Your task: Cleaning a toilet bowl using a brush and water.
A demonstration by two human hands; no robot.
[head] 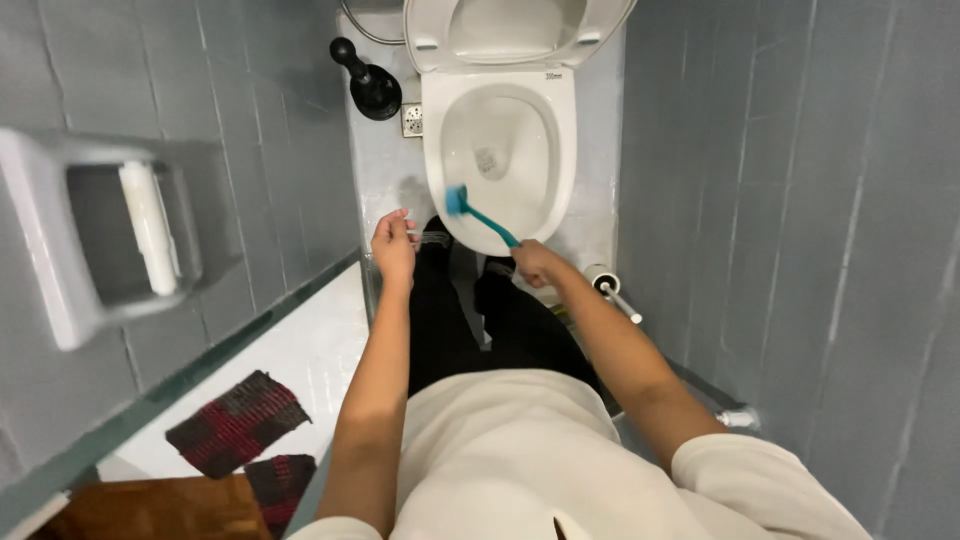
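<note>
I look down at a white toilet bowl (560,120) with its seat and lid (500,25) raised. My right hand (538,262) grips the handle of a teal toilet brush (478,215); the blurred brush head rests on the near left rim of the bowl. My left hand (392,243) hangs beside the bowl's left side, fingers loosely curled, holding nothing I can make out. My black trousers and feet stand right in front of the bowl.
A black plunger (372,85) stands left of the toilet by a floor drain (412,120). A white paper holder (95,230) hangs on the left grey tiled wall. A white brush holder (605,282) sits at right. A dark red mat (240,420) lies behind the glass edge.
</note>
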